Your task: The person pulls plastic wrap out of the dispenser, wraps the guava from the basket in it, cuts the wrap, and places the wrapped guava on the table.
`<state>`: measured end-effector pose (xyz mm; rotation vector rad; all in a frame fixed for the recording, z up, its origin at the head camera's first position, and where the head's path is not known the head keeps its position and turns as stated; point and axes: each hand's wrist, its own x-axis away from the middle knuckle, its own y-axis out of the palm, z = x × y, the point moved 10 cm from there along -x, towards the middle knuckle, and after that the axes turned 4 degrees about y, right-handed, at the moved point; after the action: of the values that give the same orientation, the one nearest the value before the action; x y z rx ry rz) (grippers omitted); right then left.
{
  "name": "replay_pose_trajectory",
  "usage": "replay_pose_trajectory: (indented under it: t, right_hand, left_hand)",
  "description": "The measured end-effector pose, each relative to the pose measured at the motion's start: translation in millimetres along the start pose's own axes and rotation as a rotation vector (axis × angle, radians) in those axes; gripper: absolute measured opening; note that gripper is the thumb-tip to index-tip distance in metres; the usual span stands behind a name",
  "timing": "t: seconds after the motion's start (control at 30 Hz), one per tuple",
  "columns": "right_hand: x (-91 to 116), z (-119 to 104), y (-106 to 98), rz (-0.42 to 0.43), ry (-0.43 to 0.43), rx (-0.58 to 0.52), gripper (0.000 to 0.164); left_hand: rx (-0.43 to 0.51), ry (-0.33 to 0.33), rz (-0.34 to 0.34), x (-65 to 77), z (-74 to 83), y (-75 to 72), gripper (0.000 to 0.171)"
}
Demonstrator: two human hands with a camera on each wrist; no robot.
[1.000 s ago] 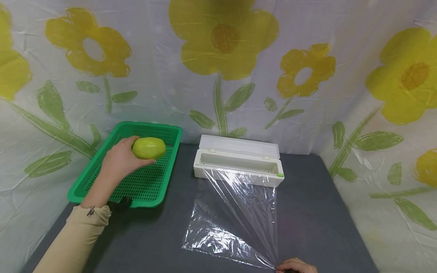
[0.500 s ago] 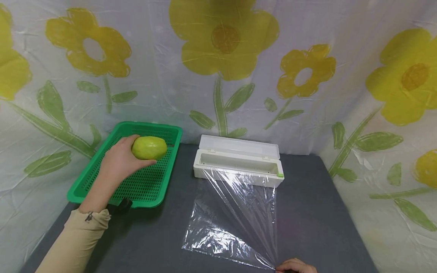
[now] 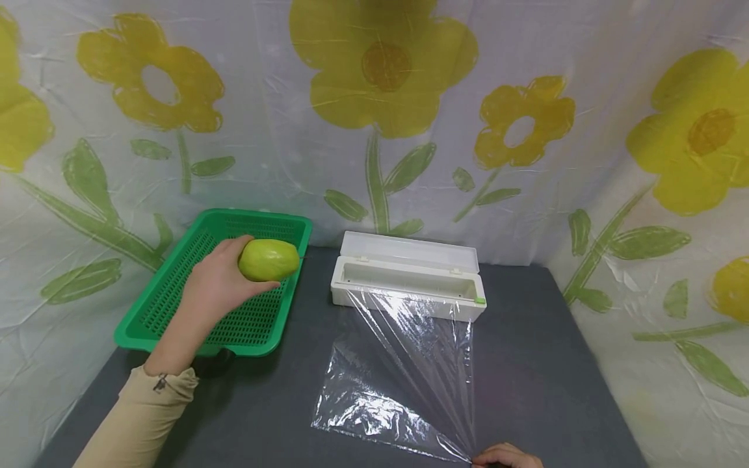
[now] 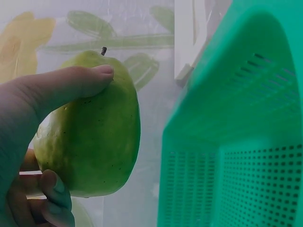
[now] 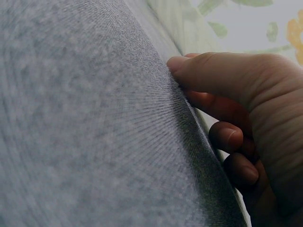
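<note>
My left hand (image 3: 219,278) grips a smooth yellow-green fruit (image 3: 268,260) and holds it over the right side of the green basket (image 3: 283,311). In the left wrist view the fruit (image 4: 102,137) shows a short dark stem, with the thumb across it and fingers curled beneath. At the bottom of the head view my right hand (image 3: 508,455) pinches the near right corner of a clear sheet of plastic wrap (image 3: 374,406). The wrap stretches from a white wrap dispenser (image 3: 409,305), creased diagonally towards that corner. The right wrist view shows thumb and forefinger (image 5: 213,78) together at the table's edge.
The dispenser's lid (image 3: 409,251) stands raised at the back. Dark grey tabletop (image 3: 538,364) extends right of the wrap and between wrap and basket. A flowered curtain (image 3: 281,162) hangs behind and at both sides. Something black (image 3: 215,364) sits beneath my left wrist.
My left hand has carried the fruit slightly to the right and nearer, towards the basket's right rim. The right hand and the wrap have stayed in place.
</note>
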<state>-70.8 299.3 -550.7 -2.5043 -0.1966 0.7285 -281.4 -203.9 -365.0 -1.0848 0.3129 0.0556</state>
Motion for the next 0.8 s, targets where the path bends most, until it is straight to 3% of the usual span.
replay_pose_trajectory:
  t: [0.6,0.8]
  right_hand:
    - [-1,-5,-3,0.034,-0.055,-0.012,0.053]
    - [0,-4,-3,0.052,-0.023,-0.015,0.053]
  left_hand:
    - [0.015,0.039,0.049,16.1,27.4,2.6,0.095]
    - [0.033,0.047,0.027,17.5,36.7,11.1,0.096]
